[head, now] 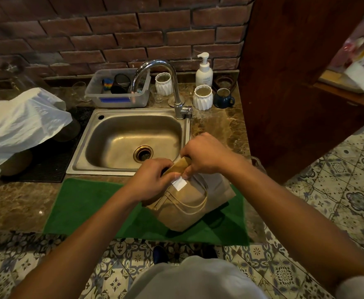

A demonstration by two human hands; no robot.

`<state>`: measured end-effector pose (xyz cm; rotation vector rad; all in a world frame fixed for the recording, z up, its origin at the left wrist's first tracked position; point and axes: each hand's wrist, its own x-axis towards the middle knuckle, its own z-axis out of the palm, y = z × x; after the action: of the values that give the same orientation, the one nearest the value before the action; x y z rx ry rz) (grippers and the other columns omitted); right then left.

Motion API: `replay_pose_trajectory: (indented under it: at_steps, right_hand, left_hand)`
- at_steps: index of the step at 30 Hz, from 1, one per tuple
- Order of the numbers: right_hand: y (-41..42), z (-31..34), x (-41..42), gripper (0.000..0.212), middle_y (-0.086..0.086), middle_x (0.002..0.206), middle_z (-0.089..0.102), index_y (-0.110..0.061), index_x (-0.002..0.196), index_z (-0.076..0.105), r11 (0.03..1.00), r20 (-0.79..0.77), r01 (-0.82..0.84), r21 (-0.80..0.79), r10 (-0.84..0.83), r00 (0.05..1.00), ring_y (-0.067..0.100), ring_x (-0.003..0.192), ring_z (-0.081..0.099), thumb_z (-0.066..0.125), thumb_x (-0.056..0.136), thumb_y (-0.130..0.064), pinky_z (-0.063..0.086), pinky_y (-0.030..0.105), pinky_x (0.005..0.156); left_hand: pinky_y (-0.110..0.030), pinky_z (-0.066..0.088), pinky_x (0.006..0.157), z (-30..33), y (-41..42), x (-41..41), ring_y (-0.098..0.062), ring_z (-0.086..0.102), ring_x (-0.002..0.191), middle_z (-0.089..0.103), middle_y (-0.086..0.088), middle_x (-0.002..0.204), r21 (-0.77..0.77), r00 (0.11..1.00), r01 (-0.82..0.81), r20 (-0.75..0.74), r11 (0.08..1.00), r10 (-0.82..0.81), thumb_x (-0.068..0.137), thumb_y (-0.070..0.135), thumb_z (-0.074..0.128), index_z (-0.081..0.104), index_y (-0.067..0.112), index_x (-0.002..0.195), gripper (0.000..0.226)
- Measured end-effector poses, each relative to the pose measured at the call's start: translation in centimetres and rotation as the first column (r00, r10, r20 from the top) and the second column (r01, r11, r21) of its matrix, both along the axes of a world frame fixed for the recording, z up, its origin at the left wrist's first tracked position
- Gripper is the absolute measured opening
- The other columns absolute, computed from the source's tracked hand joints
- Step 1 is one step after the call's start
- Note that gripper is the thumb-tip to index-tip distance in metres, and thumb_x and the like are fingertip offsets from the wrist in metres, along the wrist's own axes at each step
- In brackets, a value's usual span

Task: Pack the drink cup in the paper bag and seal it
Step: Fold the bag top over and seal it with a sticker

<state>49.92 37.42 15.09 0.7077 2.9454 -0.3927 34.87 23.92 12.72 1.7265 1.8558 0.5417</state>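
Observation:
A brown paper bag (pixel 189 203) with cord handles stands on a green mat (pixel 84 203) at the counter's front edge. Its top is folded over. A small white sticker (pixel 179 184) lies across the fold. My left hand (pixel 153 180) grips the folded top from the left, thumb beside the sticker. My right hand (pixel 202 156) pinches the fold from the right, fingertips touching the sticker's edge. The drink cup is not visible; the bag hides whatever is inside.
A steel sink (pixel 131 143) with a tall tap (pixel 176 91) sits just behind the bag. White plastic bags (pixel 19 124) lie at the left. A plastic tub (pixel 118 89), white ribbed cups (pixel 202 97), a blue mug (pixel 223 98) and a soap pump (pixel 204 72) line the brick wall. A wooden cabinet (pixel 284 83) stands at the right.

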Motion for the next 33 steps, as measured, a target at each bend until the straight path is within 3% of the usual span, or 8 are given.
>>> replay_pose_trajectory:
  at_steps: [6,10,14,18,20,24,27,33]
  right_hand:
    - [0.0,-2.2,0.3,0.040,-0.016,0.067,0.054,-0.029,0.080,0.071,0.997,-0.014,0.044,-0.069,-0.045,0.999,0.012,0.073,0.051,0.079,0.069,-0.066,0.036,0.038,0.079]
    - [0.2,-2.6,0.7,0.043,-0.016,0.063,0.050,-0.033,0.065,0.055,0.996,0.007,0.069,-0.052,-0.069,0.998,0.012,0.067,0.047,0.079,0.067,-0.069,0.035,0.038,0.076]
    - [-0.2,-2.6,0.9,0.042,-0.016,0.065,0.049,-0.029,0.076,0.067,0.994,0.056,0.093,-0.060,-0.089,0.994,0.014,0.074,0.050,0.078,0.069,-0.068,0.036,0.039,0.082]
    - [-0.9,-1.4,0.3,0.041,-0.013,0.069,0.049,-0.027,0.087,0.072,1.000,0.163,-0.025,-0.013,0.027,0.986,0.017,0.083,0.055,0.074,0.077,-0.067,0.038,0.043,0.089]
    - [-1.3,-1.0,-0.3,0.031,-0.010,0.067,0.050,-0.027,0.083,0.069,0.995,0.152,-0.095,-0.019,0.097,0.984,0.018,0.080,0.060,0.073,0.083,-0.058,0.043,0.035,0.073]
    - [-0.7,-0.9,-0.1,0.020,-0.013,0.062,0.049,-0.031,0.076,0.059,0.984,0.097,-0.151,-0.098,0.160,0.982,0.007,0.061,0.048,0.073,0.088,-0.040,0.031,0.027,0.054]
    - [-0.3,-1.5,0.6,0.018,-0.012,0.060,0.052,-0.032,0.077,0.061,0.975,0.058,-0.163,-0.152,0.173,0.983,0.000,0.057,0.045,0.072,0.088,-0.039,0.030,0.027,0.053]
    - [0.5,-2.3,1.0,0.027,-0.010,0.070,0.062,-0.028,0.091,0.074,0.978,0.048,-0.129,-0.165,0.138,0.989,0.013,0.068,0.057,0.070,0.088,-0.054,0.039,0.029,0.058]
  left_hand:
    - [-0.030,0.034,0.058,-0.9,0.2,-0.3,-0.010,0.053,0.067,0.057,0.009,0.073,-0.110,1.000,-0.017,-0.016,0.994,0.015,0.092,0.041,0.071,0.057,0.036,0.074,0.024]
    - [-0.033,0.037,0.060,-1.8,-0.5,-0.5,-0.015,0.052,0.071,0.056,0.005,0.079,-0.101,0.991,-0.020,-0.133,0.995,0.007,0.092,0.045,0.070,0.059,0.028,0.082,0.023]
    - [-0.031,0.036,0.059,-2.1,-1.1,-0.4,-0.012,0.050,0.067,0.058,0.001,0.078,-0.052,0.998,-0.002,-0.057,0.999,-0.001,0.093,0.033,0.072,0.067,0.017,0.082,0.020]
    - [-0.030,0.032,0.055,-1.7,-0.6,0.0,-0.009,0.047,0.063,0.051,0.007,0.071,-0.072,0.997,0.054,-0.046,0.996,-0.058,0.091,0.029,0.074,0.061,0.021,0.073,0.024]
    - [-0.034,0.033,0.057,-1.5,0.0,0.3,-0.013,0.046,0.061,0.050,0.005,0.069,-0.069,0.993,0.071,-0.091,0.995,-0.077,0.091,0.030,0.074,0.058,0.019,0.071,0.027]
    - [-0.041,0.040,0.060,-1.0,0.4,0.0,-0.019,0.050,0.064,0.055,-0.002,0.073,-0.065,0.992,0.097,-0.076,0.993,-0.102,0.092,0.028,0.073,0.061,0.011,0.075,0.027]
    - [-0.039,0.040,0.061,-0.6,0.3,-0.2,-0.017,0.051,0.066,0.053,0.002,0.073,-0.028,0.988,0.137,-0.069,0.990,-0.138,0.093,0.028,0.073,0.063,0.014,0.077,0.024]
    - [-0.041,0.044,0.063,-0.7,0.9,-0.3,-0.016,0.052,0.066,0.057,0.001,0.076,-0.025,0.980,0.162,-0.113,0.986,-0.164,0.094,0.036,0.070,0.070,0.011,0.083,0.027]
